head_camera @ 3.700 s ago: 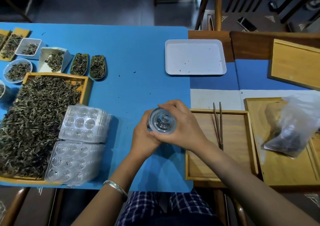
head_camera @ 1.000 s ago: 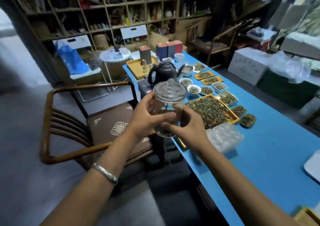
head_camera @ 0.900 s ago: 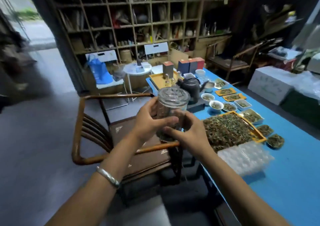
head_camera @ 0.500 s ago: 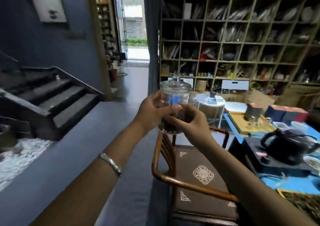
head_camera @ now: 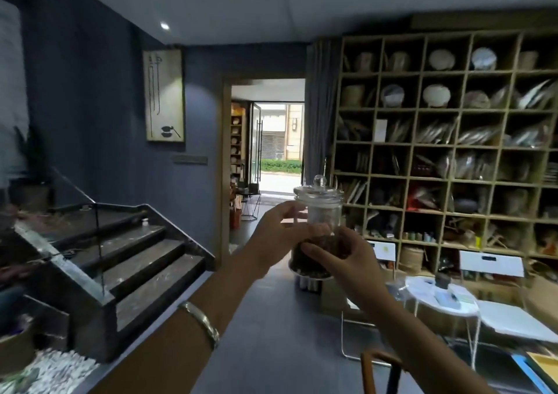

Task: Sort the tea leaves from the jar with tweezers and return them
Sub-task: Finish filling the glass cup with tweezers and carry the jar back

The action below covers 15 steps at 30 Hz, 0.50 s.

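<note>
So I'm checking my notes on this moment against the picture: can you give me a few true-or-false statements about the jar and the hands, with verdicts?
1. Both hands hold the glass jar up in the air. True.
2. The jar's lid is off. False: the lid with its round knob sits on the jar.
3. The jar is full of tea to the brim. False: dark tea leaves fill only the lower part.
4. The left hand has a bracelet on its wrist. True.
5. The right hand holds tweezers. False: its fingers curl round the jar's lower part, and no tweezers show.
</note>
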Available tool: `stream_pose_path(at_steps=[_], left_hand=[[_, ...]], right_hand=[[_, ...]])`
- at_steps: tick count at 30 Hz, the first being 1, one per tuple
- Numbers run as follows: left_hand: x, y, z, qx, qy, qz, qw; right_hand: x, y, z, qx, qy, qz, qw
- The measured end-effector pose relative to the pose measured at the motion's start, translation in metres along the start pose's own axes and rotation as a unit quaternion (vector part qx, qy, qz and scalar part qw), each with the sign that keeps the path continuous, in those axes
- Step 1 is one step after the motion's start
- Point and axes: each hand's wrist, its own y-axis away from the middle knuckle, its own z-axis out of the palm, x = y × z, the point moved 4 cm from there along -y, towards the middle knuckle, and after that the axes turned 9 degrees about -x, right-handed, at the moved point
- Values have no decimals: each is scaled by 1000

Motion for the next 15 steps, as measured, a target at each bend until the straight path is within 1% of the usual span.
stream_pose_path(at_steps=[3,7,15], left_hand=[[6,-40,-37,-9,-5,27,1000],[-8,-89,-76,-18,10,47,999],[-62,-187,-123,-104,38,71,991]], right_hand=[[-3,-52,14,10,-1,-10,1000],[0,-104,30,38,15,-26,999],[43,-183,50,103,36,11,994]])
